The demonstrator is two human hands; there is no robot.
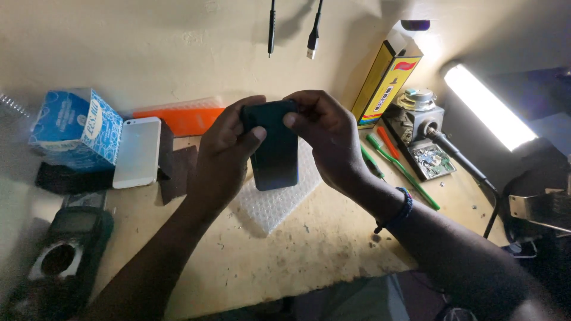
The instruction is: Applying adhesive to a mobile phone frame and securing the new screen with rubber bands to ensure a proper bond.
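Dark phone [275, 151] gripped at far end by left hand [223, 157] and right hand [327, 139], above bubble wrap [276, 199]; casing closed, opening not yet begun.

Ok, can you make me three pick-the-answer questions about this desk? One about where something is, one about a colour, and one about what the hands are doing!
1. Where does the white phone lie?
A. beside the blue box
B. under the lamp
C. on the bubble wrap

2. What colour is the tall carton by the wall?
A. pink
B. yellow
C. white

3. How is the dark phone held?
A. lying untouched
B. by one hand
C. by both hands

Answers: 1 A, it rests next to the box. 2 B, its sides are yellow. 3 C, the left hand and right hand both grip it above the bubble wrap.
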